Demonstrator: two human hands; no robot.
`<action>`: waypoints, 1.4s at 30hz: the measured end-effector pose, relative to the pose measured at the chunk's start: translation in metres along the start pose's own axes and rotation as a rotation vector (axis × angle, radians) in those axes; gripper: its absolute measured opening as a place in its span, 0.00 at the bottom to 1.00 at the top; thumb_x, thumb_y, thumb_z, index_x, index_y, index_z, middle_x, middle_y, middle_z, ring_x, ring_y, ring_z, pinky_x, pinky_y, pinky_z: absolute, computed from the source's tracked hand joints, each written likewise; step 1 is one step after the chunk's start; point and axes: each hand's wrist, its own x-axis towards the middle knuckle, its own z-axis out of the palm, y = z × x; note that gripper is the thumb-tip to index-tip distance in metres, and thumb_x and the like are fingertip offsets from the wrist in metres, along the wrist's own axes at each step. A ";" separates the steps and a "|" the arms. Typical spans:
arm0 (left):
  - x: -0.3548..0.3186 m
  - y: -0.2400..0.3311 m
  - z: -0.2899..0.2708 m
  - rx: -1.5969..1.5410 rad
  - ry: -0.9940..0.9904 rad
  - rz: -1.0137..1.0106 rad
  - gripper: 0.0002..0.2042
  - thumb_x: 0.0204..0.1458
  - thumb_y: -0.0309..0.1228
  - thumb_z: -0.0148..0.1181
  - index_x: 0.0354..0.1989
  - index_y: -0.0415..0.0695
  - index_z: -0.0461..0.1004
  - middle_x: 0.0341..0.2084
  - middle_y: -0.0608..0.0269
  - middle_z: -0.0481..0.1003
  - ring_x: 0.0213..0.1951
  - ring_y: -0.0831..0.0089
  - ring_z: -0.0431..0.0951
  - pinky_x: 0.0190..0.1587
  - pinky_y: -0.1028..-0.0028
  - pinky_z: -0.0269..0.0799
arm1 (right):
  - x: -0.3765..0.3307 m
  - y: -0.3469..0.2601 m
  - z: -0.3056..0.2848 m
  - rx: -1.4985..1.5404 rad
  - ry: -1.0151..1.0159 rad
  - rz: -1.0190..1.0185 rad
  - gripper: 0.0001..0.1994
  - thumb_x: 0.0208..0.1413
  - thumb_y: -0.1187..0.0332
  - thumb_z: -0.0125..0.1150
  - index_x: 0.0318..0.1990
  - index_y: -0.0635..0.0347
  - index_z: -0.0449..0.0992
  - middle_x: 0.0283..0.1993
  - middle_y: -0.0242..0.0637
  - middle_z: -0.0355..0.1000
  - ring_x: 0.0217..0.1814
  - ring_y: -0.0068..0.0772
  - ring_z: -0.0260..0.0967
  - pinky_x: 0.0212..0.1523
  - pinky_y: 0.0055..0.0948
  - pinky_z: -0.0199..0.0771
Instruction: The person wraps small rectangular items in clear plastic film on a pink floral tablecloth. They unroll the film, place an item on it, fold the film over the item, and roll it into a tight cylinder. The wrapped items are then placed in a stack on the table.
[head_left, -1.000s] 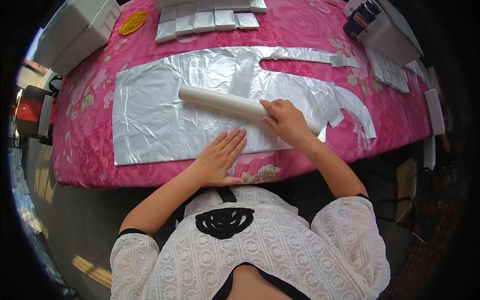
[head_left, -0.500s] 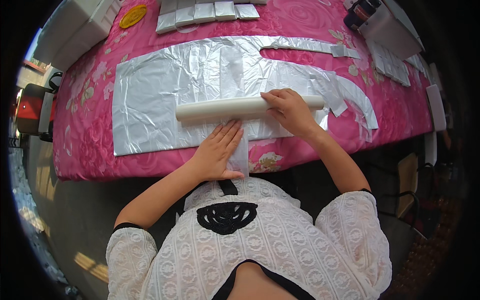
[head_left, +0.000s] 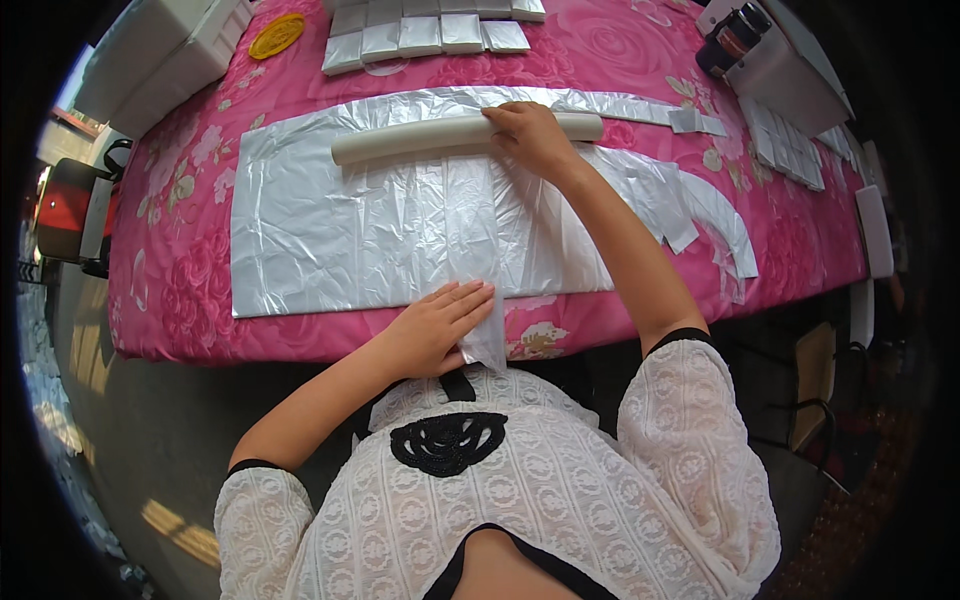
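Pink flowered cloth covers the tabletop (head_left: 170,290), which fills the upper part of my view from the head camera. I see a broad sheet of silvery plastic film (head_left: 340,235) spread flat across the cloth, its near edge close to the tabletop's front edge. On the far part of that sheet lies a long pale roll (head_left: 410,141), stretched left to right. My right hand (head_left: 530,133) rests on top of the roll toward its right end, fingers curved down over it, gripping it loosely rather than clamped tight. My left hand (head_left: 435,325) lies flat with fingers together and straight, pressing on the near end of a narrow strip of film (head_left: 478,250) that runs from the roll down to the front edge, where its end hangs a little over the edge just beside my fingertips. Along the far edge I see a row of small folded silver packets (head_left: 440,28), and left of them a yellow round lid (head_left: 276,35). At the right, curved silver offcuts (head_left: 720,215) lie on the cloth. A white box (head_left: 160,50) sits at the far left corner.
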 end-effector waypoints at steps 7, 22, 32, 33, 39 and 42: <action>-0.005 -0.006 0.001 0.012 0.033 0.117 0.28 0.37 0.27 0.58 0.52 0.36 0.63 0.55 0.54 0.62 0.59 0.62 0.59 0.60 0.63 0.56 | -0.059 -0.039 -0.012 0.102 -0.131 -0.193 0.30 0.39 0.86 0.47 0.55 0.58 0.64 0.60 0.40 0.59 0.66 0.42 0.48 0.63 0.37 0.52; 0.009 -0.025 -0.018 -0.014 0.362 -0.042 0.24 0.37 0.28 0.60 0.48 0.39 0.68 0.50 0.53 0.68 0.53 0.59 0.67 0.54 0.63 0.62 | -0.117 -0.079 0.007 0.221 -0.063 -0.240 0.18 0.36 0.79 0.57 0.41 0.59 0.73 0.44 0.38 0.70 0.47 0.40 0.65 0.47 0.33 0.68; 0.035 -0.028 -0.020 -0.408 0.421 -0.625 0.13 0.50 0.31 0.53 0.42 0.39 0.72 0.32 0.55 0.76 0.33 0.61 0.76 0.37 0.69 0.71 | -0.095 -0.071 0.002 0.573 -0.184 0.370 0.06 0.47 0.70 0.57 0.27 0.63 0.77 0.20 0.35 0.71 0.21 0.31 0.69 0.28 0.28 0.69; 0.038 -0.028 -0.031 -0.519 0.340 -0.727 0.17 0.55 0.35 0.49 0.48 0.36 0.67 0.36 0.52 0.75 0.31 0.60 0.76 0.36 0.70 0.71 | -0.083 -0.069 -0.004 0.582 -0.303 0.476 0.07 0.47 0.68 0.56 0.26 0.63 0.77 0.19 0.35 0.71 0.20 0.30 0.69 0.27 0.27 0.69; 0.038 -0.032 -0.003 0.081 0.544 -0.303 0.30 0.52 0.36 0.49 0.60 0.32 0.48 0.58 0.41 0.55 0.57 0.53 0.60 0.57 0.64 0.57 | -0.049 -0.058 -0.013 0.671 -0.603 0.698 0.16 0.49 0.61 0.58 0.21 0.66 0.76 0.16 0.34 0.70 0.17 0.22 0.68 0.18 0.21 0.62; 0.045 -0.021 0.005 0.237 0.400 -0.373 0.33 0.49 0.34 0.51 0.62 0.36 0.46 0.63 0.43 0.43 0.65 0.55 0.42 0.63 0.60 0.40 | -0.050 -0.054 -0.009 0.722 -0.595 0.733 0.16 0.50 0.60 0.58 0.21 0.65 0.75 0.17 0.34 0.71 0.17 0.23 0.69 0.17 0.19 0.62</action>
